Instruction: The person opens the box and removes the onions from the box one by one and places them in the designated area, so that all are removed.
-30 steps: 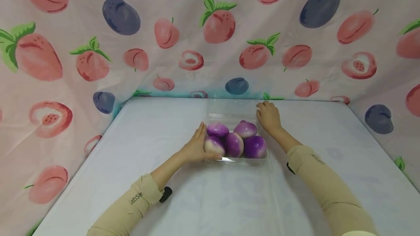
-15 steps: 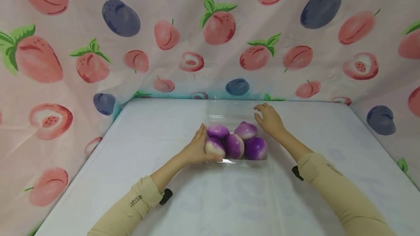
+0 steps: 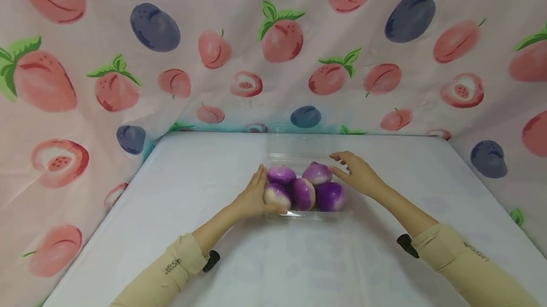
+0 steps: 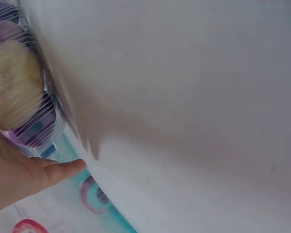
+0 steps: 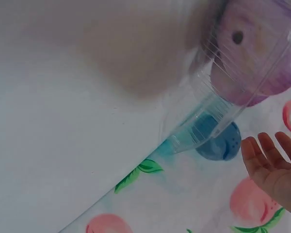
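A clear plastic clamshell box [image 3: 316,213] lies on the table with its lid [image 3: 301,144] folded back. Several glossy purple-and-white bulbs [image 3: 303,194], onion-like in shape, fill its tray in two rows. My left hand [image 3: 253,198] rests against the left side, fingers straight along the wall and thumb across the front corner. In the left wrist view, a pale bulb [image 4: 14,80] shows through the ribbed wall. Beside the back right bulb [image 3: 317,174] is my right hand [image 3: 358,173], fingers loosely bent and holding nothing. The right wrist view shows its fingers spread apart from the box.
White cloth covers the table [image 3: 205,169]. Right behind the lid, a fruit-printed curtain [image 3: 171,27] rises along the back edge and continues down both sides. Black wrist straps [image 3: 211,261] show at both sleeves.
My right hand has come away from the lid's right edge, moving nearer and down beside the bulbs. The left hand keeps its place on the box. The head view has shifted slightly.
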Tool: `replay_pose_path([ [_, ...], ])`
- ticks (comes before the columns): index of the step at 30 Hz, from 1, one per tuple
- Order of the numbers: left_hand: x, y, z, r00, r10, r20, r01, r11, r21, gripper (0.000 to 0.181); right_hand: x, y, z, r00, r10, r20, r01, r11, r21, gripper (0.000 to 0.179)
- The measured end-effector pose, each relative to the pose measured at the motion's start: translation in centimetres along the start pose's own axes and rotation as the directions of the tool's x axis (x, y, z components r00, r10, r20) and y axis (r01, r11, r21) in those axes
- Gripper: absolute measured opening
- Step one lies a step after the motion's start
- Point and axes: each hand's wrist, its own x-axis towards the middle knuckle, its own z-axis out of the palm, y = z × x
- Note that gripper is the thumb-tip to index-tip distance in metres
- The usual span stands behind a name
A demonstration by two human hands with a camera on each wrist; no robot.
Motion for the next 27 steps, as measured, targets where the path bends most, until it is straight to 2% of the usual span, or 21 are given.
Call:
replay_pose_path([
  [6, -0.1, 0.0, 0.2, 1.0, 0.003, -0.023, -0.002, 1.0, 0.031, 0.126, -2.3, -0.2, 0.2, 0.998, 0.01, 0.064, -0.015, 0.997, 0.073, 0.059],
  [12, -0.1, 0.1, 0.1, 1.0, -0.007, -0.001, 0.007, 1.0, -0.001, 0.126, -3.6, -0.1, 0.8, 0.99, 0.018, 0.137, -0.025, 0.999, 0.048, 0.076],
  [20, 0.0, 0.0, 0.1, 1.0, 0.01, 0.014, -0.009, 0.997, -0.072, 0.127, -4.2, 0.5, 1.6, 0.984, 0.021, 0.174, -0.03, 0.998, 0.048, 0.081],
  [27, 0.2, 0.0, -0.1, 1.0, 0.007, 0.027, -0.006, 0.998, -0.064, 0.129, -3.7, 0.5, 1.4, 0.984, 0.011, 0.176, -0.014, 1.0, 0.011, 0.079],
])
